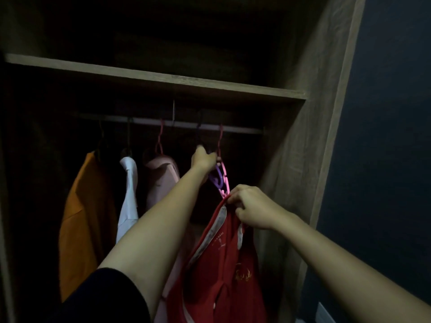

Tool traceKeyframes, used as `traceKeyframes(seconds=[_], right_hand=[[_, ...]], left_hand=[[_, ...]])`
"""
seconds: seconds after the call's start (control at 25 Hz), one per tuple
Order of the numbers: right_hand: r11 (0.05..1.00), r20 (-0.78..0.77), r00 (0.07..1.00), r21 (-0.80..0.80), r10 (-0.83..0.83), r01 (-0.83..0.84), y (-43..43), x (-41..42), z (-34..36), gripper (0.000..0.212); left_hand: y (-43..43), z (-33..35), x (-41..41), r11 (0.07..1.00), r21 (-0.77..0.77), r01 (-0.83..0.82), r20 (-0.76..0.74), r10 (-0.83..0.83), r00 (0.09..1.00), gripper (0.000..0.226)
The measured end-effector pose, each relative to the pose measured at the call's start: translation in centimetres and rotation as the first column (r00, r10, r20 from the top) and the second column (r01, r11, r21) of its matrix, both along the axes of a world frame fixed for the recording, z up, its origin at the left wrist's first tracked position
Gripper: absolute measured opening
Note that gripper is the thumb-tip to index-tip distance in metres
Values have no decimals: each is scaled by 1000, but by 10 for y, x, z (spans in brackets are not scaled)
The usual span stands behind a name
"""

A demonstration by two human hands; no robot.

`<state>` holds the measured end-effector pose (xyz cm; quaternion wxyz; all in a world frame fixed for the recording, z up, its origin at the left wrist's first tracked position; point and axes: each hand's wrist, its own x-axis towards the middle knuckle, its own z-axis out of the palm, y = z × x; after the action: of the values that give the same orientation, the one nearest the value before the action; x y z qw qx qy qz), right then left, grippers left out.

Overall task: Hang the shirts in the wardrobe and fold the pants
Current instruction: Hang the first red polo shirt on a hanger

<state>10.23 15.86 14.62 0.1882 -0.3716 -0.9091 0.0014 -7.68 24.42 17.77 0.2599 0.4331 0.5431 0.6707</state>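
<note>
**Red shirt held at the wardrobe rail**

Inside the wardrobe (303,136), beneath one shelf (140,73), a single rail (242,130) is seen. Three shirts are hung from it, left to right: an orange shirt (86,217), a white shirt (128,197) and a pink shirt (161,180). A fourth, the red shirt (214,264), is carried to their right on a pink hanger (225,180) that is hooked over the rail, with a purple hanger (217,177) beside it. The pink hanger's neck appears, in the dim light, to be gripped by the left hand (203,159). The red shirt's shoulder is pinched by the right hand (251,208) at the hanger's lower end.
</note>
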Motion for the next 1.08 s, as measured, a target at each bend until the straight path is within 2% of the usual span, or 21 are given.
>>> traceKeyframes(seconds=[0.12,0.2,0.28,0.36,0.44,0.48,0.56,0.76,0.84,1.0,1.08], right_hand=[[1000,-25,1000,7,5,-5,-3,-5,-5,41],[1000,-50,999,14,0,1,-11,-6,-11,41],[1000,-76,997,7,-26,27,-18,-6,-21,42],[998,-66,996,-24,-53,52,-29,-8,-33,45],[994,-23,996,-75,-82,80,-37,-10,-45,49],[990,-7,995,-101,-97,96,-44,-12,-52,51],[983,17,991,-127,-132,133,-59,-15,-63,54],[952,33,971,-192,-237,239,-106,-10,-82,59],[944,70,957,-159,-282,289,-124,-8,-86,59],[954,149,950,-81,-274,288,-169,-26,-84,54],[973,185,957,-6,-224,229,-193,-46,-81,51]], left_hand=[[-48,2,23,997,-12,71,143,-68,987,25],[-81,-3,19,992,-88,93,151,-80,985,32],[-121,-11,1,993,-112,28,71,-20,997,28],[-167,-26,-29,983,-94,-160,-113,149,982,20],[-211,-46,-59,944,-19,-329,-340,304,890,20],[-232,-58,-75,936,30,-351,-443,327,835,22],[-275,-81,-105,945,77,-319,-542,308,782,22],[-382,-145,-179,986,-8,-167,-494,142,858,13],[-404,-163,-192,987,-51,-150,-512,103,853,21],[-421,-170,-171,990,-36,-136,-686,75,724,15],[-419,-172,-143,996,20,-91,-755,75,652,23]])
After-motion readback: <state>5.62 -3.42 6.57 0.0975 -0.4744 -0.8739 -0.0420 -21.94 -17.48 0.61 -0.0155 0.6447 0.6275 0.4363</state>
